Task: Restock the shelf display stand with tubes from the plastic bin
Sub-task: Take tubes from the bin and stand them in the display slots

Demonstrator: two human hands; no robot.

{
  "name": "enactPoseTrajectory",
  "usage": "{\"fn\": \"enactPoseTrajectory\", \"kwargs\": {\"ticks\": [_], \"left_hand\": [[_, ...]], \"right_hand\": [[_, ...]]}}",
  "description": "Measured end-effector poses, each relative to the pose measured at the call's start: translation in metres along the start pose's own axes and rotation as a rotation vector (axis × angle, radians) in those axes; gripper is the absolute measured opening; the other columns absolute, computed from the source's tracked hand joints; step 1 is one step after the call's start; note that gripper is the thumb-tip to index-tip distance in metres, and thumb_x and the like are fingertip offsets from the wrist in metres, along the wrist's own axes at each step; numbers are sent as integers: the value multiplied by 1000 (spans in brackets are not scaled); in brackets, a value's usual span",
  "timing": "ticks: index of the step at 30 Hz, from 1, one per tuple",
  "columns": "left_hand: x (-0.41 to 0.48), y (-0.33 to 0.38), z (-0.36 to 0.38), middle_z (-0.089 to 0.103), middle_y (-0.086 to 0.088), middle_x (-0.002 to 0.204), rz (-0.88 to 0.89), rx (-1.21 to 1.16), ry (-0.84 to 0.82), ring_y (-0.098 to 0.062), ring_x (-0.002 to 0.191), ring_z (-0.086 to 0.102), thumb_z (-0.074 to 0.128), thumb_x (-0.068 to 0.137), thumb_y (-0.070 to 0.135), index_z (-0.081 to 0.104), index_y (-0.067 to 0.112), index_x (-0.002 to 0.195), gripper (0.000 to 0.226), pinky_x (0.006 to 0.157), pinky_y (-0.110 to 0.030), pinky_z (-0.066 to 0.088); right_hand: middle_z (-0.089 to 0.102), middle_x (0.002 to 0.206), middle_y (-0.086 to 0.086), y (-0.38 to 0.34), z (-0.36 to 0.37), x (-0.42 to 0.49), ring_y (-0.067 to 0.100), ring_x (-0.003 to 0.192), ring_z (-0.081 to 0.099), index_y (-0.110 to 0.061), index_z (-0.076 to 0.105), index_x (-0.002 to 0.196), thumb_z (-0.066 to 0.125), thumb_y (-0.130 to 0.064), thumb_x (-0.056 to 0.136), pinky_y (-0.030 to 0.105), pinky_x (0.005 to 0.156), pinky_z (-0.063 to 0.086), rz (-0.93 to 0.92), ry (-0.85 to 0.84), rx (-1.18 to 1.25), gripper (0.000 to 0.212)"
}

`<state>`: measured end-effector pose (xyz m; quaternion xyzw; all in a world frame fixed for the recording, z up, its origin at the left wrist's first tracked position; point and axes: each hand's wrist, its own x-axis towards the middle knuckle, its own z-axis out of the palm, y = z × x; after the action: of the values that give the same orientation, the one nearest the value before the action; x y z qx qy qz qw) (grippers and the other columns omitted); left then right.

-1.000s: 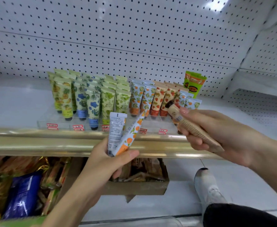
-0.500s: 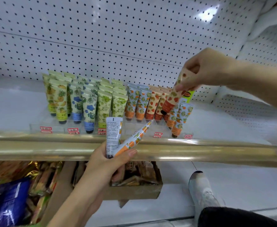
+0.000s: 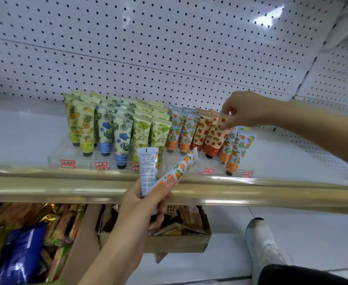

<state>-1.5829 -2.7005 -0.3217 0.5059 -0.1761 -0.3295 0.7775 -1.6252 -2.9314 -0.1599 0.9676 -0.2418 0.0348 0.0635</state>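
If pinched strawberry tube [image 3: 217, 136] goes in crooked, neighbouring tubes [image 3: 199, 132] could topple along row, I reckon. Nearest, left hand [image 3: 146, 202]: fingers curled round two tubes, orange-print tube [image 3: 179, 169] plus white-backed tube [image 3: 148, 167], at shelf rail [image 3: 45, 188]. Farther, right hand [image 3: 249, 109]: fingertips pinching strawberry tube's crimp, cap down in clear display stand [image 3: 80, 159]. Plastic bin out of sight.

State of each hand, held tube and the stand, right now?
display stand: rows of tubes standing cap down.
strawberry tube: cap down in the stand's strawberry row.
right hand: pinches strawberry tube's top edge.
orange tube: held, tilted right.
white-backed tube: held, near upright.
left hand: grips both tubes.
cardboard box: open.
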Motion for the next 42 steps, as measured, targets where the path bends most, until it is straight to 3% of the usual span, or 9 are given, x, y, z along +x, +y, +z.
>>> {"fn": "enactPoseTrajectory", "kwargs": {"ticks": [9, 16, 19, 23, 26, 32, 36, 39, 42], "left_hand": [[2, -2, -1, 50, -9, 67, -25, -24, 35, -14, 48, 35, 75, 48, 44, 60, 7, 86, 55, 53, -29, 21], [3, -3, 0, 48, -7, 64, -26, -15, 33, -13, 46, 36, 72, 51, 47, 59, 8, 87, 55, 51, -30, 21], [3, -4, 1, 50, -5, 62, -37, -5, 23, -11, 47, 38, 72, 49, 48, 61, 9, 88, 56, 48, -27, 26], [2, -4, 5, 54, -1, 63, -56, -19, -14, -8, 48, 42, 71, 51, 45, 60, 9, 90, 55, 40, -19, 35], [0, -4, 7, 54, -1, 65, -70, -38, -41, -8, 49, 42, 70, 53, 45, 61, 11, 90, 51, 42, -18, 36], [-1, -4, 10, 56, 1, 65, -109, -144, -69, -7, 49, 41, 77, 51, 41, 62, 13, 97, 56, 42, -18, 32], [-3, -3, 9, 56, 0, 65, -106, -139, -81, -7, 49, 41, 76, 52, 41, 61, 12, 96, 55, 42, -18, 33], [-2, -2, 6, 52, -1, 64, -62, -56, -55, -9, 49, 40, 69, 55, 53, 63, 13, 92, 54, 45, -22, 31], [-1, 0, -1, 53, -2, 63, -36, -39, -5, -12, 48, 38, 59, 60, 63, 66, 16, 87, 55, 51, -28, 24]], "right_hand": [[39, 64, -8, 7, 16, 4, 6, 58, 37, -15, 51, 84, 72, -34, 81, 21, 53, 30, -11, -36, -63, 28], [43, 68, -7, 12, 15, 4, 7, 61, 40, -5, 64, 98, 72, -36, 80, 20, 54, 32, -7, -8, -7, 37], [40, 71, -10, 10, 10, 2, 14, 67, 44, -7, 65, 105, 72, -35, 80, 17, 55, 33, -10, 6, 18, 38], [42, 66, -9, 8, -10, -7, 3, 57, 42, -15, 69, 99, 71, -35, 80, 18, 53, 31, -30, 89, 29, 27], [51, 60, -6, -2, -23, -24, 4, 49, 47, -21, 72, 92, 72, -36, 78, 17, 49, 37, -87, 115, 243, 20], [66, 74, -7, -40, 2, -63, 10, 65, 65, -20, 70, 91, 68, -48, 66, 18, 55, 48, -237, -271, 683, 38], [67, 62, -1, -48, 20, -64, 8, 58, 65, -8, 68, 80, 73, -22, 77, 19, 58, 51, -232, -283, 794, 15], [67, 64, 8, -47, 15, -63, 16, 58, 61, -5, 71, 84, 75, -27, 69, 27, 59, 50, -206, -269, 830, 27], [61, 57, 2, -43, -5, -57, 12, 52, 51, -8, 71, 81, 73, -30, 69, 17, 46, 41, -200, -182, 792, 25]]}}
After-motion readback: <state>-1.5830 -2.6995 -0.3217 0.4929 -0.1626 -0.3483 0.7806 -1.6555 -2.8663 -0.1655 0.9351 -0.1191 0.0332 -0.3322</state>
